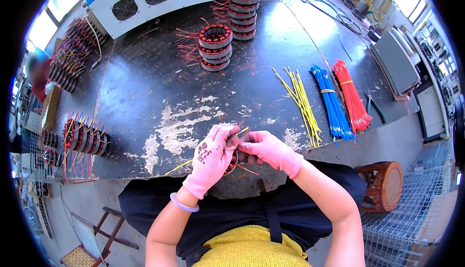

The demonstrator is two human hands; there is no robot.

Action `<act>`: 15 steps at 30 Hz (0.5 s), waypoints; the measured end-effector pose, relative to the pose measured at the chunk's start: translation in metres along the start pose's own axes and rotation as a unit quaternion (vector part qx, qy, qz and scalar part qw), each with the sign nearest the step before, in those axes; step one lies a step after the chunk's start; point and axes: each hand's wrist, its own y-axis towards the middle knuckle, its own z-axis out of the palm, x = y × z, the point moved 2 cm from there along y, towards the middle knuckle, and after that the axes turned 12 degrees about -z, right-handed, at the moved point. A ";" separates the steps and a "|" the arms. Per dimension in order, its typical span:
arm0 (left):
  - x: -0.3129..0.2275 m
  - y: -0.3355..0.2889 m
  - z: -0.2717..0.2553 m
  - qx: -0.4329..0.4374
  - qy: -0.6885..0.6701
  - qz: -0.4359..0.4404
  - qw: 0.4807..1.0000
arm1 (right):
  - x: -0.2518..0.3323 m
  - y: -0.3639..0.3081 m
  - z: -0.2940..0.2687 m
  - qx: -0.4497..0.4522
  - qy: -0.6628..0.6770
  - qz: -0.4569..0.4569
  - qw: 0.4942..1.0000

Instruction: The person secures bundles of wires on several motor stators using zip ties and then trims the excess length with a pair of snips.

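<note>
The left hand [213, 152] curls over a red-wound ring [232, 164] and yellow wire [179, 167]; the right hand [265, 150] bunches alongside, both grips hidden.

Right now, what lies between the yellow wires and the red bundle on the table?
In the head view, the blue wire bundle, tied with a yellowish band, lies between the yellow wires and the red bundle.

a pink left glove [211, 153] with dark print [202, 152], a pink right glove [272, 152] and a pale lavender bangle [184, 205] are worn with a yellow knit top [252, 250] and loose dark trousers [157, 206].
</note>
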 end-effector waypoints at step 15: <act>-0.008 -0.004 -0.014 0.049 0.064 0.076 0.994 | -0.002 -0.059 0.021 -0.242 -0.375 -0.405 0.798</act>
